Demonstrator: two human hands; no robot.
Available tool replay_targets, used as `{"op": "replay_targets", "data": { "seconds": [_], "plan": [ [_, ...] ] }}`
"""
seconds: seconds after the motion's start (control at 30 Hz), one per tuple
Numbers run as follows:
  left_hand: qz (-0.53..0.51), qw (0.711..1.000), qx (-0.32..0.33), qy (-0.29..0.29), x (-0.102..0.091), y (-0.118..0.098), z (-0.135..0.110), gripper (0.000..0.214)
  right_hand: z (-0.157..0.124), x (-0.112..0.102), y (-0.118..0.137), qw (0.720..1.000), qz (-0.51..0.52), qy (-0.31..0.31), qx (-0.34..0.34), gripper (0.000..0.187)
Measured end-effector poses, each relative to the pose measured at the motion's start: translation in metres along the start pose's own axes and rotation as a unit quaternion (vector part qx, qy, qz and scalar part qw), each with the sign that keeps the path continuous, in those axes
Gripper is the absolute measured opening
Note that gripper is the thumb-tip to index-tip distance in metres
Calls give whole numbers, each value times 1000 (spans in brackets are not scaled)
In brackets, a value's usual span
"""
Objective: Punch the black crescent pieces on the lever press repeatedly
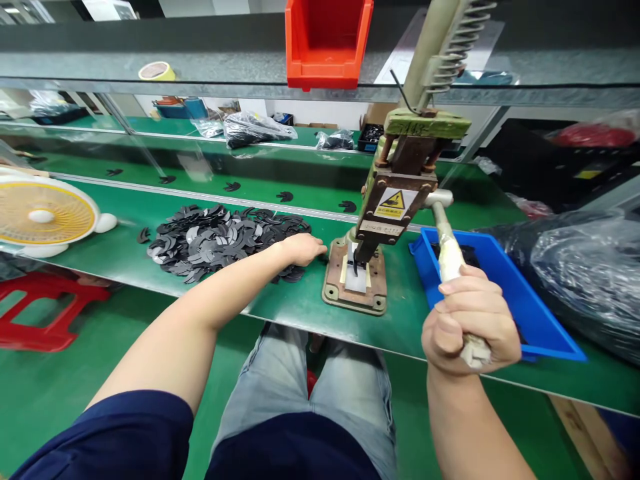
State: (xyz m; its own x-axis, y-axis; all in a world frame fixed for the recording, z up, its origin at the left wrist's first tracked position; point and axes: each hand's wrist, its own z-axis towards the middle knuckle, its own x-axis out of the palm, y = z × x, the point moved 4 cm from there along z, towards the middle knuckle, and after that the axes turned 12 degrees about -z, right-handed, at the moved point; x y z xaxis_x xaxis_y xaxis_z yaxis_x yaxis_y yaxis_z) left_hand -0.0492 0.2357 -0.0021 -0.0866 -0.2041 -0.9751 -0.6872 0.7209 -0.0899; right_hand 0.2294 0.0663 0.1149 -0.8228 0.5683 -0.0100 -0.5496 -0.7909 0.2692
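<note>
My right hand (473, 320) is wrapped around the pale, tape-wound lever handle (449, 247) of a green hand press (395, 207). Under the press's ram, a dark piece (355, 260) stands over the light metal plate (356, 280) on the base. My left hand (303, 250) reaches between the base and a heap of black curved pieces (215, 240). Its fingers are pinched together, and a dark end of what looks like one black curved piece (325, 256) shows at the tips. The rest of that piece is hidden by the hand.
A blue bin (520, 293) with dark parts stands right of the press, beside a large plastic-wrapped bundle (580, 267). A fan (45, 213) is at the left. Several black pieces (285, 197) lie spaced along the strip behind. An orange bin (327, 47) sits on the shelf above.
</note>
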Motion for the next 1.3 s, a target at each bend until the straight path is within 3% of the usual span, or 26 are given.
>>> {"op": "replay_targets", "data": {
  "seconds": [0.27, 0.43, 0.57, 0.7, 0.8, 0.87, 1.13, 1.3],
  "plan": [
    [-10, 999, -53, 0, -26, -5, -16, 40, -2, 2, -1, 1000, -5, -12, 1, 32],
    [-127, 985, -61, -100, -33, -10, -24, 32, -2, 3, -1, 999, -8, -31, 0, 36],
    [-317, 928, -91, -176, -22, -13, -15, 18, -1, 4, -2, 999, 0, -32, 3, 36],
    [-471, 846, -128, -213, -8, -20, -3, 30, -1, 4, -1, 1000, -5, -25, 5, 34],
    [-600, 765, -134, -192, -2, -30, 3, 29, 0, 5, 0, 1000, -5, -26, -1, 34],
    [-655, 725, -134, -162, 2, -37, 5, 29, 0, 6, 0, 999, -4, -32, -5, 33],
    [-676, 703, -167, -142, 5, -45, 15, 27, -1, 6, -2, 999, -7, -35, -9, 31],
    [-703, 689, -150, -92, 2, -42, 16, 30, -2, 4, -3, 999, -4, -33, -10, 31]
  ]
}}
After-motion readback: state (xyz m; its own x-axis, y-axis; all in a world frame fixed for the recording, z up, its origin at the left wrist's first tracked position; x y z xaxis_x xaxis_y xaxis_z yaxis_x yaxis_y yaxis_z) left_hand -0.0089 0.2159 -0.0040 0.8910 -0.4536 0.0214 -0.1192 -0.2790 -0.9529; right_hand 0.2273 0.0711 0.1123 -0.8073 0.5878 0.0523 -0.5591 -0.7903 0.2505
